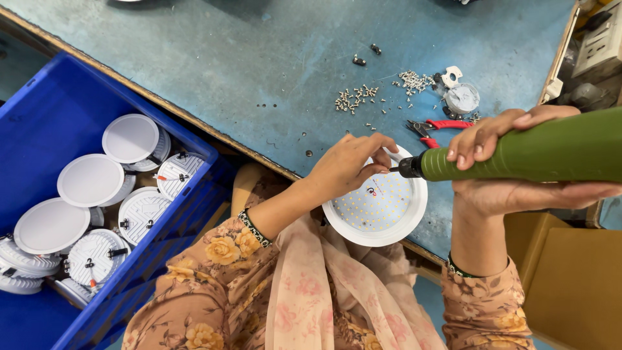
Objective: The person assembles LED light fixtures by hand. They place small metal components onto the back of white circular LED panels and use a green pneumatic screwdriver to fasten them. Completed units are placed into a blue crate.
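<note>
The right hand's grip (518,162) wraps the green electric screwdriver (538,152), whose long axis lies level, tip pointing left onto the round lamp's (376,207) upper rim, where the left hand (346,165) seemingly pinches a screw.

The driver (551,150) had a matt green plastic body with a dark metal tip. The lamp (378,206) showed a smooth white plastic rim. The table (259,58) was a worn, scuffed blue surface. The crate (58,104) was glossy blue plastic. The screws (355,98) were shiny metal. The sleeves (214,272) were soft floral cloth.
</note>
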